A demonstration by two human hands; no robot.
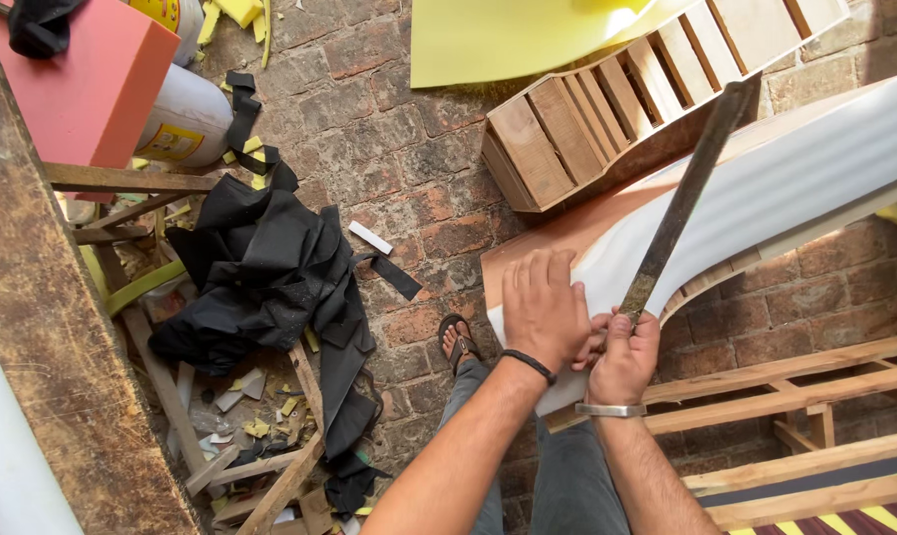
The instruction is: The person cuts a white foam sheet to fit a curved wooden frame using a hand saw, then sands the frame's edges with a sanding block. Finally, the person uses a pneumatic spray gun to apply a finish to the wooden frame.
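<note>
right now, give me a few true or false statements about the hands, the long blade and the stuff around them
1. The right hand grips the long blade at its lower end. True.
2. The left hand holds a hammer. False: it lies flat, palm down, on the white foam sheet.
3. The white foam sheet lies over a curved wooden board. True.
4. The floor is smooth grey concrete. False: it is a reddish brick floor.
5. A heap of black fabric lies on the floor to the person's left. True.
6. The slatted wooden frame is painted blue. False: it is bare brown wood.
</note>
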